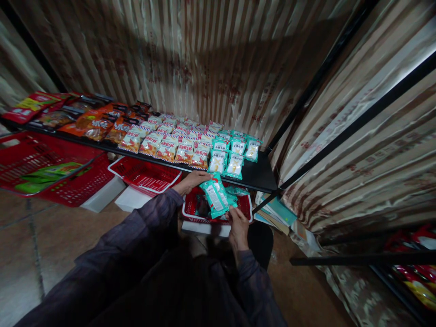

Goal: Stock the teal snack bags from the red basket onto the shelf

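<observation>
A teal snack packet (215, 195) is held up over a small red basket (185, 209) with a white rim. My left hand (191, 182) pinches its upper left corner. At the lower right, my right hand (238, 223) is closed on the packet's bottom edge. Another teal packet (231, 198) shows just behind it; whether the right hand also touches that one I cannot tell. On the black shelf (260, 171) above, matching teal packets (235, 164) stand in rows beside white and orange snack packets (167, 149).
Orange snack bags (97, 127) and red bags (29, 106) fill the shelf's left part. Below it are a large red basket (64, 181) with green packets and another red basket (145, 175). Papers (277, 211) lie at the right. Black metal posts (306, 93) and a striped curtain (190, 59) enclose the shelf.
</observation>
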Action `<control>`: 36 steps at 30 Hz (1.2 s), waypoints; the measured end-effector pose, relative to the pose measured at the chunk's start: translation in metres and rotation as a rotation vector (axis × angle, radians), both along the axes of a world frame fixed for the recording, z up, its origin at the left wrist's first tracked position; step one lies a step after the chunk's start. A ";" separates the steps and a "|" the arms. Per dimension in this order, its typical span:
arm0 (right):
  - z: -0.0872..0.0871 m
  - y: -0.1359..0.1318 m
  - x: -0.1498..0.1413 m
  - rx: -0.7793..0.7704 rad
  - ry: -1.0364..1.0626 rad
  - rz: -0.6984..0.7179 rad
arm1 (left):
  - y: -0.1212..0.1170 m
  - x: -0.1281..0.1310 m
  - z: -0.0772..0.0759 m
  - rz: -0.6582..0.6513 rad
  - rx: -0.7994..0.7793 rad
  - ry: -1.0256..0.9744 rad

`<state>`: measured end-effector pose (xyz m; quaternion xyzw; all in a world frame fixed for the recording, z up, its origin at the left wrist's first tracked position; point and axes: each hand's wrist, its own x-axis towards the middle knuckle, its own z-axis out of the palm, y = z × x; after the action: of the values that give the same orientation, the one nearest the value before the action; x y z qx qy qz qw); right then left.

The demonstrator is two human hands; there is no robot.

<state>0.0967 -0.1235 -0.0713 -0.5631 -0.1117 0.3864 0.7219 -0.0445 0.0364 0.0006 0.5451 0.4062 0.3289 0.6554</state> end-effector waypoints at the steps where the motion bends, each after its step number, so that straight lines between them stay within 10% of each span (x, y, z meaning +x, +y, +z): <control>1: 0.000 0.000 0.000 0.002 -0.019 0.007 | 0.001 0.000 0.000 -0.002 0.005 0.013; 14: 0.015 0.001 -0.004 0.007 -0.110 0.016 | 0.003 0.001 -0.022 0.184 -0.056 -0.100; 36: 0.011 -0.002 -0.002 -0.009 -0.212 -0.003 | -0.008 0.002 -0.023 0.126 -0.095 -0.125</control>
<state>0.0950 -0.1260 -0.0607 -0.6043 -0.1849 0.3243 0.7039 -0.0422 0.0281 -0.0226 0.4654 0.4131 0.3831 0.6826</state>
